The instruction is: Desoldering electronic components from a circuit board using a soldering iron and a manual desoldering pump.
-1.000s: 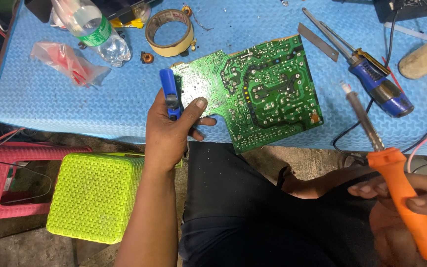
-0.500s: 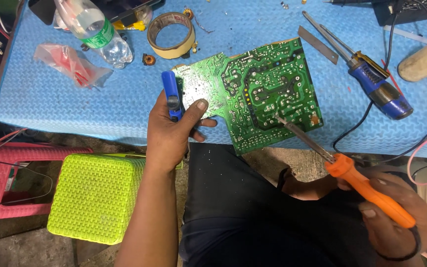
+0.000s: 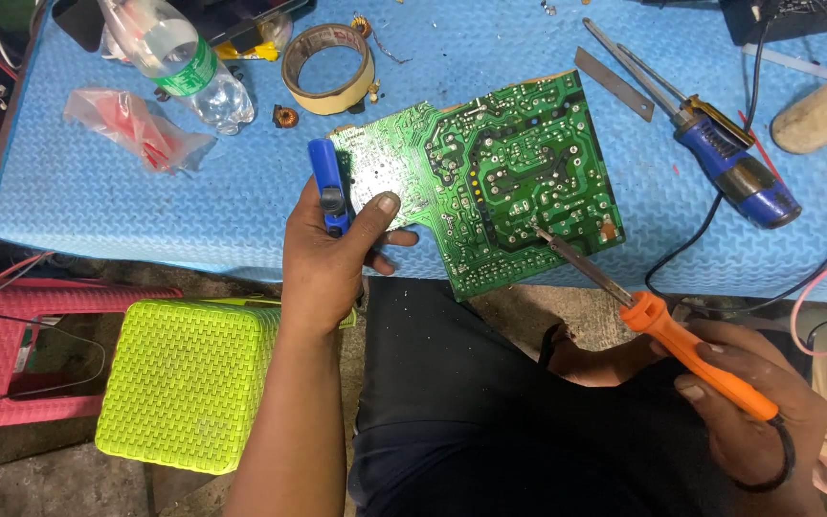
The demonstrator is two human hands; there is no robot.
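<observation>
A green circuit board (image 3: 500,177) lies solder side up on the blue mat (image 3: 98,191), overhanging its near edge. My left hand (image 3: 332,258) pins the board's left edge with the thumb and also grips a blue tube-shaped tool (image 3: 327,182). My right hand (image 3: 748,412) holds an orange-handled soldering iron (image 3: 691,349). The iron's metal tip touches the board near its lower right part.
A blue-handled screwdriver (image 3: 720,158), a flat metal strip (image 3: 614,84), a tape roll (image 3: 327,67), a plastic bottle (image 3: 184,72) and a red plastic bag (image 3: 131,124) lie on the mat. Cables (image 3: 815,278) hang at right. A lime woven stool (image 3: 189,378) stands below.
My right hand has swung the soldering iron from beside the table inward and left, bringing its tip down onto the board. My left hand has stayed in place.
</observation>
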